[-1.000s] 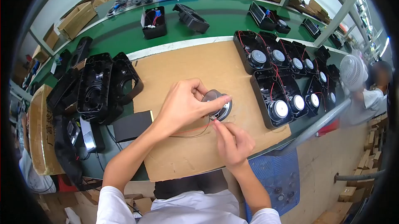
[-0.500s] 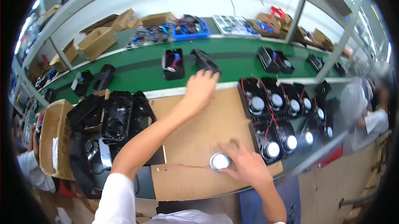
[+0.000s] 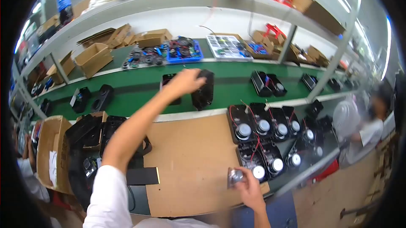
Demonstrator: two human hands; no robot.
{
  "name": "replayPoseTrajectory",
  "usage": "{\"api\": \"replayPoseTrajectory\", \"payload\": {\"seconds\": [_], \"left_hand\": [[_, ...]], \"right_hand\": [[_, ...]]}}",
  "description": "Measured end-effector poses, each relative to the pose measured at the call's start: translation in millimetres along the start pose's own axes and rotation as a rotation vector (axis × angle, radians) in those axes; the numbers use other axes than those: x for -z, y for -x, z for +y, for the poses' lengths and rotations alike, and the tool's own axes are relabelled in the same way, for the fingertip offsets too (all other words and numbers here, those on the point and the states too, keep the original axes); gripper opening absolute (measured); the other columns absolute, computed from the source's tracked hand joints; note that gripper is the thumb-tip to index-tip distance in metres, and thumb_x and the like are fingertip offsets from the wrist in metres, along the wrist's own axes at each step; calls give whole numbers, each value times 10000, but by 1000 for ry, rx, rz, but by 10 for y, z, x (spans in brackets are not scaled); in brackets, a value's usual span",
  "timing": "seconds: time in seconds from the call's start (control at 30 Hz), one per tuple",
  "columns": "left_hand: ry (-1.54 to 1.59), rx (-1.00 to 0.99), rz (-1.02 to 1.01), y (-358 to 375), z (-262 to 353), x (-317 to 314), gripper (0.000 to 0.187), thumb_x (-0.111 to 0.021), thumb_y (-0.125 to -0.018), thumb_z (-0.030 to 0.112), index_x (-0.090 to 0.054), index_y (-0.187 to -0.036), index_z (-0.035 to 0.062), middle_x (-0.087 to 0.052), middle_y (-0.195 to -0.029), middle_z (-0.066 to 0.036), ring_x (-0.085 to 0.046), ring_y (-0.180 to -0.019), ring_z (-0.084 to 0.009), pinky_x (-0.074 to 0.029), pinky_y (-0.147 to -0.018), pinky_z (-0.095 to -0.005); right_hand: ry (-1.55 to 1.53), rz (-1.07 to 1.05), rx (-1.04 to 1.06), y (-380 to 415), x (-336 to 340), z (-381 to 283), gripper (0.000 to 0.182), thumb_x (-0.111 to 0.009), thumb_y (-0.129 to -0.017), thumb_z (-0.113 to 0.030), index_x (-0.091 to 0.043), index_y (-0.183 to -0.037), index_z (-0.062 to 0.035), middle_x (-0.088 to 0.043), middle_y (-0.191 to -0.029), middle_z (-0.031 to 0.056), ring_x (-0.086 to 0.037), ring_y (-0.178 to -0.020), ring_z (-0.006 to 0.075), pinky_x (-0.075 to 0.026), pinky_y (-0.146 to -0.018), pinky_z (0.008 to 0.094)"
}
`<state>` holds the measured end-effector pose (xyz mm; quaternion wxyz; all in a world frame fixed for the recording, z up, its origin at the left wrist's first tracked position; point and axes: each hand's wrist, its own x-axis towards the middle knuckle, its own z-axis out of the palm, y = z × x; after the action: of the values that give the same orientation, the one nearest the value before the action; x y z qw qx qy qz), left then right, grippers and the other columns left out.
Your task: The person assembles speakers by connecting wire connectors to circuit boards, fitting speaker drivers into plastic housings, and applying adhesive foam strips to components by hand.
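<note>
My left hand (image 3: 185,82) reaches over the green belt, its fingers closed on the upper edge of a black speaker housing (image 3: 204,92). The housing is tilted up and shows its dark face. Partly covered by that hand and forearm is another black housing (image 3: 168,78) on the belt. Near the right side of the cardboard sheet (image 3: 192,152), my right hand (image 3: 250,189) grips a small round speaker (image 3: 235,177), turned on its side and slightly blurred. Just beyond it are rows of black housings with silver speakers (image 3: 258,171) and red wires.
At left, black plastic shells (image 3: 112,126) are piled beside an open cardboard box (image 3: 53,160). More housings (image 3: 268,83) sit along the belt (image 3: 232,80). A blue tray of parts (image 3: 184,50) stands behind it. Another person (image 3: 368,131) is at the far right.
My left hand has raised the housing from lying on the belt to a tilted stance. My right hand has closed on the speaker and lifted it off the cardboard. The view has tilted upward.
</note>
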<state>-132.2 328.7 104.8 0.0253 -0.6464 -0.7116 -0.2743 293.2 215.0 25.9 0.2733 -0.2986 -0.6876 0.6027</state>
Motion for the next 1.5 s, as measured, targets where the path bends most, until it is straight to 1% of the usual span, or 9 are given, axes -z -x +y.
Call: {"api": "replayPoseTrajectory", "payload": {"seconds": [0.07,0.23,0.43,0.53,0.7,0.83,0.87,1.1,1.5], "left_hand": [[426,285,-315,399,183,470,395,-563,-1032,341,-681,-1202,4,-719,-933,-90,-694,-810,-145,-615,-656,-332],[768,578,-719,1749,490,320,402,-605,-1022,333,-687,-1195,-20,-707,-1036,-78,-680,-863,-145,-646,-656,-302],[1056,800,-474,2717,820,-171,437,-564,-1050,294,-510,-1355,-14,-644,-1054,-134,-669,-881,-224,-656,-674,-332],[1145,918,-348,3071,1197,30,695,-504,-1067,408,-153,-1547,51,-617,-1081,-188,-749,-874,-349,-646,-714,-378],[384,566,-535,3527,1636,338,1011,-769,-818,608,-363,-1488,-32,-652,-1129,-229,-708,-963,-354,-560,-836,-463],[214,180,18,3489,1602,-192,895,-893,-686,485,-535,-1377,43,-518,-1398,-173,-559,-1258,-370,-502,-1000,-491],[225,194,24,3481,1592,-339,895,-893,-686,485,-535,-1377,43,-518,-1398,-173,-559,-1258,-370,-502,-1000,-491],[360,187,29,3427,1621,-657,700,-883,-696,435,-651,-1276,120,-347,-1550,-254,-311,-1461,-484,-405,-1129,-551],[388,273,118,3566,1475,-662,577,-891,-671,350,-717,-1163,103,-318,-1561,-337,-440,-1398,-482,-485,-1067,-484]], "right_hand": [[-118,102,127,57,27,90,538,-537,-1046,-424,-496,-1350,18,-658,-968,90,-662,-776,154,-547,-686,300],[-322,193,1,224,-110,20,685,-237,-1084,-583,-463,-1311,22,-640,-857,102,-605,-598,149,-490,-558,282],[-139,132,-62,211,-356,-98,503,-319,-1109,-452,-499,-1258,-6,-637,-928,89,-609,-630,131,-500,-534,262],[-65,162,-37,190,-494,-101,504,-305,-1110,-461,-439,-1327,-27,-626,-910,106,-605,-590,159,-515,-502,276],[65,82,-80,170,-577,-141,398,-374,-1117,-359,-429,-1342,-35,-596,-898,78,-600,-585,155,-501,-499,258],[572,68,-60,99,-677,-108,366,-619,-1018,-251,-494,-1247,5,-609,-811,121,-595,-595,210,-478,-553,358],[645,80,-12,70,-696,-105,420,-694,-962,-275,-521,-1206,19,-656,-848,195,-652,-654,308,-507,-596,418],[999,23,109,-53,-543,-276,437,-737,-918,-310,-561,-1155,12,-696,-856,218,-707,-684,360,-533,-570,409],[1461,-184,519,-223,-779,-96,599,-770,-808,-585,-636,-992,-31,-564,-708,48,-604,-495,178,-461,-402,302]]}}
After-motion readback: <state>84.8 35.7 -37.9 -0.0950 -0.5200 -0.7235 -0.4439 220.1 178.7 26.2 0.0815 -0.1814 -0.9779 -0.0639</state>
